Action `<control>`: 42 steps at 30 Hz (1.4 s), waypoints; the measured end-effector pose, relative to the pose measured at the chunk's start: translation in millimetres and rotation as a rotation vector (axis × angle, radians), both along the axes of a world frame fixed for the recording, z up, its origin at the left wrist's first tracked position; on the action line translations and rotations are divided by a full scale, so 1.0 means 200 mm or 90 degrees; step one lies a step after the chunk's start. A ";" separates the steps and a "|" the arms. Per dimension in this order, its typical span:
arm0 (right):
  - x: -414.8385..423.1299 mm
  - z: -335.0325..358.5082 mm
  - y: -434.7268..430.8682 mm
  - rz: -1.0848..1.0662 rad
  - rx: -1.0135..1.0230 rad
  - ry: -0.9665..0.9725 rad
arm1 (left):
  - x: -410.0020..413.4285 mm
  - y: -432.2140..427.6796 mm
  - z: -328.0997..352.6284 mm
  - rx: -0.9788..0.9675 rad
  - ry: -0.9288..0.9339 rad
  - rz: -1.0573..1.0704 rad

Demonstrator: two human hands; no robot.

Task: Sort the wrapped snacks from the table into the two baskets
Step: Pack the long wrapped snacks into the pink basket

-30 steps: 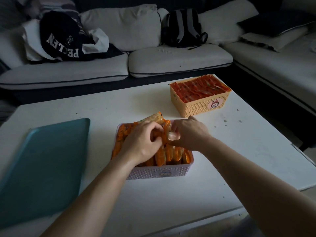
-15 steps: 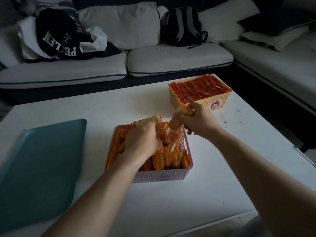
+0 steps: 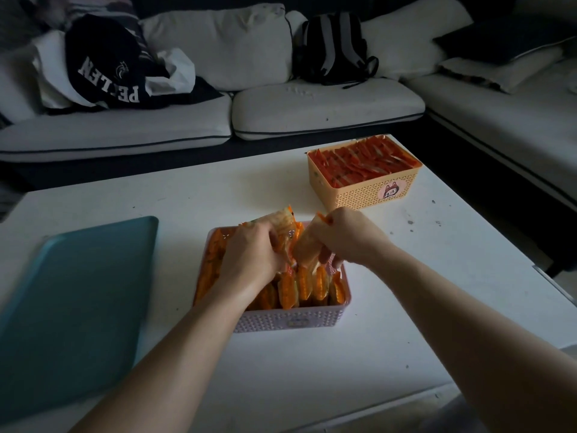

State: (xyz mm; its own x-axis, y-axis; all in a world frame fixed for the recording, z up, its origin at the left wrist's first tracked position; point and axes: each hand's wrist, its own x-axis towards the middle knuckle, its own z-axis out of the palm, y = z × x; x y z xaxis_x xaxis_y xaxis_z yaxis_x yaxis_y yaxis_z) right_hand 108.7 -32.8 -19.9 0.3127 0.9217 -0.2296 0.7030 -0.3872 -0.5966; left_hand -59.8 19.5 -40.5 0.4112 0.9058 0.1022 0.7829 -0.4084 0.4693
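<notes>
A pink perforated basket (image 3: 290,320) near the table's front holds several orange wrapped snacks (image 3: 304,284) standing on edge. My left hand (image 3: 249,254) is inside it, gripping a bunch of orange snacks whose tops stick out behind the fingers. My right hand (image 3: 349,237) grips one orange-edged snack (image 3: 307,248), tilted, its lower end among the packed ones. A yellow basket (image 3: 371,192) at the back right is full of red wrapped snacks (image 3: 362,164).
A teal tray (image 3: 71,301) lies on the left of the white table (image 3: 406,314). Behind the table runs a white sofa (image 3: 327,104) with a black backpack (image 3: 335,48) and dark clothing (image 3: 109,64). The table edge is close on the right.
My right hand lifted a snack up from the pink basket and now pushes it back down into the row. My left hand stayed in the basket, holding snacks aside.
</notes>
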 end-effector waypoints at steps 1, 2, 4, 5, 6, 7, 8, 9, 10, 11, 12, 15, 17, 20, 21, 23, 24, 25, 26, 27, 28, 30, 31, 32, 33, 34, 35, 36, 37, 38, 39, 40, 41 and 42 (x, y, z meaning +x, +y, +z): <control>-0.04 -0.02 0.00 0.004 -0.012 -0.066 | 0.01 0.00 -0.01 0.006 -0.004 -0.001; -0.08 -0.03 0.00 0.007 -0.013 -0.141 | 0.01 0.00 -0.02 0.010 -0.006 0.003; -0.15 -0.07 -0.01 0.024 0.003 -0.238 | 0.01 0.02 -0.03 0.016 -0.016 0.016; -0.18 -0.07 -0.01 0.044 0.007 -0.239 | 0.00 0.04 -0.02 0.016 -0.026 0.009; -0.20 -0.08 -0.01 0.078 -0.003 -0.228 | 0.00 0.05 -0.03 0.009 -0.036 -0.012; -0.20 -0.07 -0.01 0.122 -0.017 -0.214 | 0.00 0.06 -0.03 -0.007 -0.046 -0.045; -0.19 -0.06 -0.01 0.163 -0.037 -0.187 | 0.00 0.06 -0.04 -0.030 -0.056 -0.086; -0.17 -0.04 0.00 0.221 -0.062 -0.167 | -0.01 0.07 -0.04 -0.055 -0.063 -0.125; -0.16 -0.01 0.00 0.266 -0.087 -0.128 | -0.01 0.07 -0.04 -0.078 -0.064 -0.152; -0.14 0.00 0.01 0.307 -0.113 -0.100 | -0.01 0.07 -0.05 -0.099 -0.063 -0.168; -0.11 0.01 0.01 0.313 -0.137 -0.060 | -0.01 0.06 -0.04 -0.120 -0.060 -0.175; -0.06 -0.02 0.05 0.281 -0.160 0.022 | -0.02 0.05 -0.03 -0.194 -0.066 -0.177; -0.04 -0.04 0.09 0.293 -0.158 -0.043 | -0.02 0.05 -0.02 -0.205 -0.049 -0.185; -0.01 -0.03 0.12 0.292 -0.061 -0.203 | -0.03 0.07 -0.01 -0.191 -0.048 -0.149; 0.00 -0.03 0.13 0.296 -0.033 -0.244 | -0.03 0.08 0.00 -0.194 -0.058 -0.122; 0.00 -0.03 0.11 0.343 -0.032 -0.320 | -0.01 0.09 0.01 -0.196 -0.057 -0.079; -0.01 -0.03 0.11 0.368 -0.048 -0.361 | 0.01 0.08 0.02 -0.190 -0.042 -0.068; -0.02 -0.04 0.11 0.392 -0.056 -0.399 | 0.02 0.08 0.02 -0.179 -0.027 -0.061; -0.03 -0.05 0.11 0.409 -0.058 -0.426 | 0.04 0.09 0.02 -0.171 -0.016 -0.054; -0.03 -0.06 0.11 0.421 -0.051 -0.446 | 0.05 0.09 0.03 -0.171 -0.008 -0.048; -0.04 -0.06 0.11 0.433 -0.039 -0.461 | 0.05 0.09 0.03 -0.176 -0.003 -0.044; -0.05 -0.08 0.12 0.469 -0.025 -0.484 | 0.05 0.11 0.03 -0.194 0.006 -0.040; -0.05 -0.09 0.12 0.487 -0.027 -0.498 | 0.05 0.11 0.04 -0.199 0.011 -0.041; -0.05 -0.10 0.11 0.498 -0.031 -0.510 | 0.05 0.11 0.04 -0.200 0.017 -0.043; -0.04 -0.10 0.11 0.504 -0.025 -0.517 | 0.04 0.11 0.04 -0.198 0.022 -0.045; -0.04 -0.11 0.11 0.502 -0.018 -0.519 | 0.04 0.11 0.05 -0.195 0.023 -0.046; -0.03 -0.10 0.10 0.497 -0.008 -0.517 | 0.04 0.11 0.05 -0.194 0.020 -0.046; -0.02 -0.10 0.10 0.492 0.004 -0.519 | 0.04 0.11 0.05 -0.195 0.016 -0.044; -0.01 -0.08 0.10 0.488 0.016 -0.520 | 0.04 0.10 0.05 -0.195 0.012 -0.043; 0.01 -0.06 0.09 0.481 0.028 -0.512 | 0.04 0.10 0.05 -0.195 0.013 -0.043; 0.02 -0.04 0.08 0.467 0.041 -0.492 | 0.05 0.09 0.05 -0.192 0.017 -0.044; 0.04 -0.03 0.07 0.444 0.049 -0.454 | 0.05 0.09 0.05 -0.190 0.022 -0.043; 0.06 -0.02 0.06 0.420 0.048 -0.398 | 0.06 0.08 0.04 -0.187 0.026 -0.043; 0.08 -0.01 0.05 0.400 0.039 -0.334 | 0.07 0.08 0.04 -0.181 0.034 -0.044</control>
